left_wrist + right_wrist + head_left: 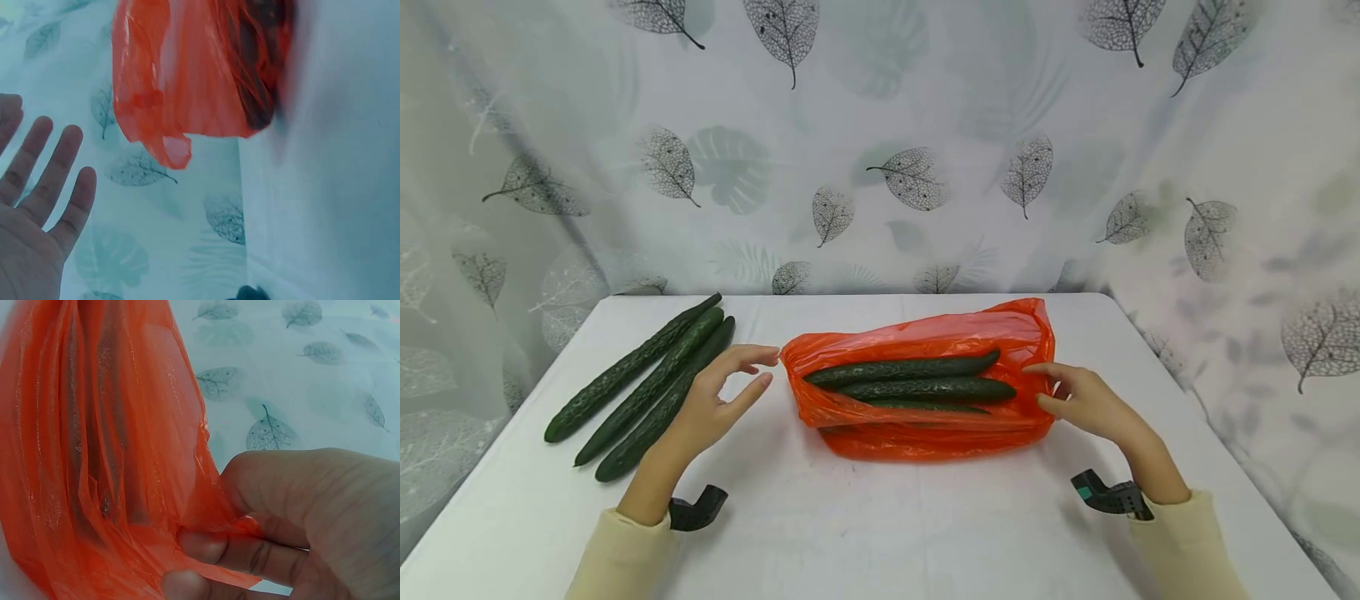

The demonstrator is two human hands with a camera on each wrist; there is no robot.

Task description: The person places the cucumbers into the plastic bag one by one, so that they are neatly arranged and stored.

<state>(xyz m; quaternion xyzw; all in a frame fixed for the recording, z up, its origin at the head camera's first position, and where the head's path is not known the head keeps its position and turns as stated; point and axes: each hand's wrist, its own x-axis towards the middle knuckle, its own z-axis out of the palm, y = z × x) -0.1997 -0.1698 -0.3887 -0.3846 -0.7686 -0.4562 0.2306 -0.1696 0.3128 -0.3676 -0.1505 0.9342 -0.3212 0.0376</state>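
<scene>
A red plastic bag (925, 442) lies on its side across the table, with several dark green cucumbers (928, 389) showing in it. At its right end my right hand (1086, 404) pinches the bag's film between thumb and fingers. The right wrist view shows the thumb and fingers of that right hand (281, 519) gathered on the thin red plastic. My left hand (718, 400) is just off the bag's left end, fingers extended, holding nothing. Spread fingers of the left hand (37, 206) appear apart from the bag (194, 75) in the left wrist view.
Three loose cucumbers (655, 375) lie side by side, slanting, at the table's left, behind and beside my left hand. The white table (880, 533) ends at a leaf-printed curtain (887, 167) along the back and sides.
</scene>
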